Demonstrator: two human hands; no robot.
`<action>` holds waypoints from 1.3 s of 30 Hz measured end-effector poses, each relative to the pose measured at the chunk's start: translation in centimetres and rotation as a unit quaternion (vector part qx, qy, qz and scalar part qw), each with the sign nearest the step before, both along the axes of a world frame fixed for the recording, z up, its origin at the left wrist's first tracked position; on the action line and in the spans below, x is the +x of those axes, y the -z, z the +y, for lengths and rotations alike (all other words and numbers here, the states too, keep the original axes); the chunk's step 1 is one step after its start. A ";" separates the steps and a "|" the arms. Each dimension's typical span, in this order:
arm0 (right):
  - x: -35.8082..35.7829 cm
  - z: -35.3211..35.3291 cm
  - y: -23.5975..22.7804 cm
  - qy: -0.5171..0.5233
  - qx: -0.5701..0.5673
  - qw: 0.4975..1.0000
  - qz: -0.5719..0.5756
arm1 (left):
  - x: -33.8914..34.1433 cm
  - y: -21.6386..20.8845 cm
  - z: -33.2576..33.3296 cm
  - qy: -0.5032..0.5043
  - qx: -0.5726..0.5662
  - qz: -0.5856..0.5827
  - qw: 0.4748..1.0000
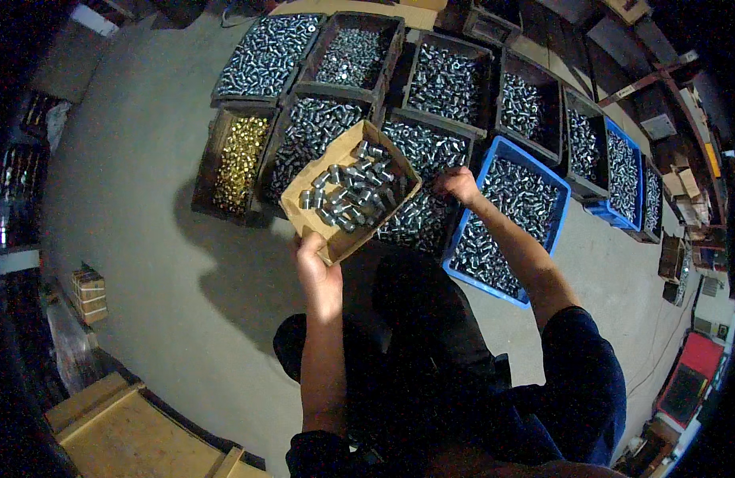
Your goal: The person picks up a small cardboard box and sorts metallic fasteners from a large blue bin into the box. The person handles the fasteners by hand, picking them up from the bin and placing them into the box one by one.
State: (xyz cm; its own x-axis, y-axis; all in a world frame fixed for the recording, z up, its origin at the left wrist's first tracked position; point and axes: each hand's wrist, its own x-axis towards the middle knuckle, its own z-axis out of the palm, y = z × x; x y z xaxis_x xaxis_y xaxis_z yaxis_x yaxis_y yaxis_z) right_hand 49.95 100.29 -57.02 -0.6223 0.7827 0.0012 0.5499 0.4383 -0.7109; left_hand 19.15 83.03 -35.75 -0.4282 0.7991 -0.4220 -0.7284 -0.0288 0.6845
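Observation:
My left hand [313, 267] grips the near corner of an open cardboard box [304, 179], tilted a little in front of me. Loose in that box lie many dark silver metal fittings [353, 191], short and cylindrical. To its right, my right hand [460, 186] reaches over a dark crate of similar silver fittings [427, 151]; the fingers are curled down, and anything between them is hidden. Just right of that hand stands a blue crate [560, 191] full of smaller-looking silver pieces. The cardboard box covers part of the crates behind it.
More dark crates of silver parts [447, 80] stand in rows on the floor. Brass-coloured parts fill a crate [244, 163] at the left. A second blue crate [624, 171] is at the right. A wooden crate [144, 434] sits lower left; shelving [702, 143] lines the right.

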 end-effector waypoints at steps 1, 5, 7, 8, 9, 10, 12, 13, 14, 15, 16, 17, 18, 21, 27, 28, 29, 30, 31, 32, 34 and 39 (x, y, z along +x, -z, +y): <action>1.5 0.7 0.9 0.007 -0.061 0.994 0.088 | 0.3 -0.2 0.2 -0.002 0.000 -0.016 1.000; -2.0 0.2 -2.6 0.175 -0.310 0.879 0.317 | -0.6 -0.7 -1.1 0.012 0.007 0.014 1.000; -2.0 -1.0 -10.3 0.235 -0.442 0.723 0.475 | -0.3 -1.0 -1.0 0.024 0.002 0.013 1.000; -1.3 -1.0 -11.8 0.255 -0.428 0.707 0.501 | 0.1 -1.0 -0.8 0.029 0.002 0.009 1.000; -1.2 -0.7 -13.6 0.269 -0.415 0.692 0.526 | 0.7 -0.9 -0.3 0.018 0.008 0.005 1.000; -1.9 -0.8 -16.3 0.217 -0.396 0.710 0.541 | 0.8 -0.8 0.0 0.004 0.014 0.002 1.000; -2.5 -0.8 -20.6 0.125 -0.361 0.720 0.580 | 0.3 0.9 0.2 0.028 0.006 -0.011 1.000; -3.2 -0.9 -23.3 0.068 -0.322 0.757 0.565 | 0.1 1.7 0.4 0.040 0.000 -0.015 0.999; -3.7 -1.0 -25.5 0.041 -0.301 0.801 0.517 | 0.3 2.0 0.7 0.039 -0.009 0.002 0.999; -4.7 -1.1 -27.2 0.007 -0.281 0.839 0.467 | 0.3 2.0 0.6 0.045 -0.009 0.009 0.999; -6.7 -1.9 -28.9 -0.011 -0.257 0.869 0.422 | -0.1 1.9 0.3 0.046 -0.008 0.020 0.999; -7.9 -1.9 -29.5 -0.061 -0.169 0.932 0.314 | -0.2 1.8 0.3 0.050 -0.006 0.028 0.998; -8.8 -2.3 -29.6 -0.098 -0.113 0.948 0.281 | 0.1 1.5 0.4 0.055 -0.002 0.018 0.998; -10.8 -3.9 -28.8 -0.145 -0.014 0.974 0.176 | 0.4 1.3 0.5 0.063 0.007 0.000 0.998; -10.2 -3.0 -30.0 -0.119 0.006 0.959 0.257 | -0.4 1.8 -0.2 0.041 0.009 -0.017 0.999; -9.1 -1.7 -28.2 -0.072 -0.063 0.945 0.312 | -0.4 1.5 -0.1 0.043 0.016 -0.031 0.998; -8.0 -0.6 -26.4 0.004 -0.052 0.955 0.294 | -0.3 1.0 -0.1 0.046 0.024 -0.046 0.998; -7.4 0.2 -24.8 0.065 -0.029 0.969 0.238 | -0.1 0.1 0.0 0.018 -0.005 -0.014 1.000; -5.6 1.4 -21.0 0.081 -0.052 0.968 0.231 | 0.0 0.1 0.0 0.023 0.008 -0.021 0.999; -4.5 1.3 -17.7 0.121 -0.052 0.988 0.077 | -0.3 0.2 0.0 0.026 0.019 -0.028 0.999; -3.1 1.0 -10.1 0.016 0.032 0.980 -0.195 | -0.5 0.7 0.0 0.026 0.019 -0.021 0.999; -6.6 -1.3 -4.5 -0.014 0.151 0.966 -0.210 | -0.5 -0.5 -0.6 0.004 -0.021 0.008 1.000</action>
State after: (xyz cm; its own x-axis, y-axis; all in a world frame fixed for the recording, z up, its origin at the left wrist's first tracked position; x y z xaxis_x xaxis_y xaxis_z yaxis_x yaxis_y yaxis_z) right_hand 43.32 98.99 -52.53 -0.6389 0.7687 -0.0302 0.7467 0.6103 -0.2644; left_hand 18.63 82.38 -35.20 -0.4288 0.7842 -0.4485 -0.7178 0.0056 0.6962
